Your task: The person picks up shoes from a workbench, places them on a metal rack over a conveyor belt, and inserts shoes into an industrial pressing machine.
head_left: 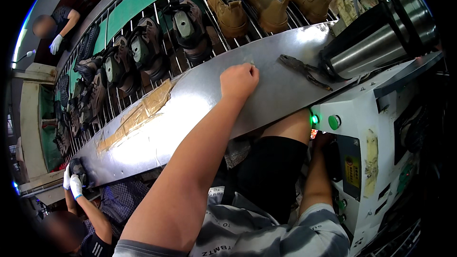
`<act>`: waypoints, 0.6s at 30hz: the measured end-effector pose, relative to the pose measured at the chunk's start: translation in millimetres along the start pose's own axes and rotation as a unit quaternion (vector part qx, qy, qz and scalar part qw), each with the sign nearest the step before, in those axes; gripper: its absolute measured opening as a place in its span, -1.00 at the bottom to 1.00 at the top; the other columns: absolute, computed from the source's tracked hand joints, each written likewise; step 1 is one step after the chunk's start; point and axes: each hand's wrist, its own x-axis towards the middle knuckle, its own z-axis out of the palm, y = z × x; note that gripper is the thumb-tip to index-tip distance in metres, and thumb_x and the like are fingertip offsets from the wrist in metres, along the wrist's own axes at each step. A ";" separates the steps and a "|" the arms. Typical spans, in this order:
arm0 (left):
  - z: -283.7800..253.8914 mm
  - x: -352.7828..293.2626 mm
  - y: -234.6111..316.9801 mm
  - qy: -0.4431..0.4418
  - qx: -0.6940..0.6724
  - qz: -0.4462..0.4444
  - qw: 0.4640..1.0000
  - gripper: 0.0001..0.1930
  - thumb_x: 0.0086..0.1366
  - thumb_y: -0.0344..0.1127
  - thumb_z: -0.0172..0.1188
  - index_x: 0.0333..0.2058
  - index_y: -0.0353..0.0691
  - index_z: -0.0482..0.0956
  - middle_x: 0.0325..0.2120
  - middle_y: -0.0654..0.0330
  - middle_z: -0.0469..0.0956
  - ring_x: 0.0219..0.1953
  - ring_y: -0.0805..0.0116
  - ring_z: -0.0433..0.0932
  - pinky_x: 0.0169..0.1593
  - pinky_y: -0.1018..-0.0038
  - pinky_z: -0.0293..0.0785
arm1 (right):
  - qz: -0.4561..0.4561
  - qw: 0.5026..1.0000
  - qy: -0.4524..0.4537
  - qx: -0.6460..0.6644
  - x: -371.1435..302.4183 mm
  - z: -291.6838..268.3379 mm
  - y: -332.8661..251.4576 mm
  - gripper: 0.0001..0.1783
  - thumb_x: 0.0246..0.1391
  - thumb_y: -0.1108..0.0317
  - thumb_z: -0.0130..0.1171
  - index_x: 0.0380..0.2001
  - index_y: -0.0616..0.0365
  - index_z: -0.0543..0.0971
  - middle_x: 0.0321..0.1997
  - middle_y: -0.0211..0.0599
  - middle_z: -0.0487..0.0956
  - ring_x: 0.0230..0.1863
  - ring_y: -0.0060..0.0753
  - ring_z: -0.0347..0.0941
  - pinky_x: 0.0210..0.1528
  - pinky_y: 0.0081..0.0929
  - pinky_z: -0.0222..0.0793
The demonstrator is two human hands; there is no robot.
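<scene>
The left hand [239, 81] makes a fist, nothing visibly held, over one worktop [276, 93] bearing one pair of pliers [303, 69]; the shadowed right hand [324, 139], I cannot tell.

One pair of pliers [305, 70], three co-workers [95, 217]

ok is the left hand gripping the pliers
No, the pliers lie on the metal counter, to the right of the left hand and apart from it.
</scene>
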 end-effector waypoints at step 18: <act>-2.7 0.4 0.8 -0.005 0.006 0.000 1.000 -0.75 0.13 -0.18 0.13 -0.63 -0.17 0.55 -0.63 0.09 0.55 -0.50 0.04 0.54 -0.41 0.18 0.45 | 0.050 0.993 0.008 0.106 37.8 35.6 18.1 -0.53 0.08 0.05 0.14 -0.18 0.30 0.55 -0.21 0.11 0.60 -0.16 0.09 0.52 -0.22 -0.12 0.42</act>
